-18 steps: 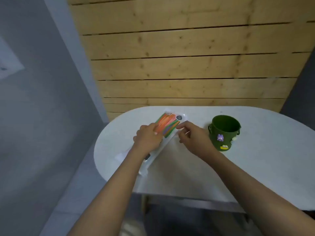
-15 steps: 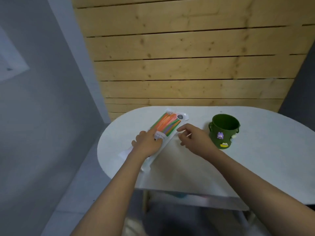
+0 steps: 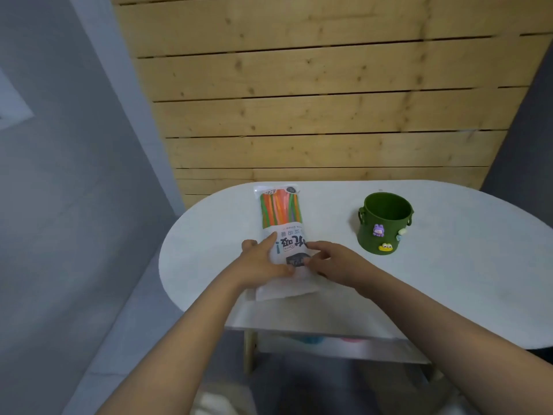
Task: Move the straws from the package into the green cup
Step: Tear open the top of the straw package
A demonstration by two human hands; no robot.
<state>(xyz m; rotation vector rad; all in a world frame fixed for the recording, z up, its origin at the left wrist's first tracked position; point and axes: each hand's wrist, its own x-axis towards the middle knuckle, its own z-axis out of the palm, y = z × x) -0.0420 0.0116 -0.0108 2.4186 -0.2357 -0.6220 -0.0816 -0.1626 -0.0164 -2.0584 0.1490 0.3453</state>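
A long clear package (image 3: 281, 223) of orange, green and pink straws lies flat on the white table (image 3: 449, 265), running straight away from me. My left hand (image 3: 263, 265) presses on its near left part, fingers over the white label. My right hand (image 3: 332, 260) touches the label's right side with its fingertips. The green cup (image 3: 384, 223), decorated with small charms, stands upright to the right of the package, apart from both hands. Its inside looks empty.
A wooden plank wall (image 3: 314, 100) rises right behind the table. A grey wall and floor lie to the left. The table's near edge is just below the package's near end. A lower shelf shows under the tabletop.
The package has turned from a diagonal lie to pointing straight away from me. Both hands have slid down to its near, labelled end.
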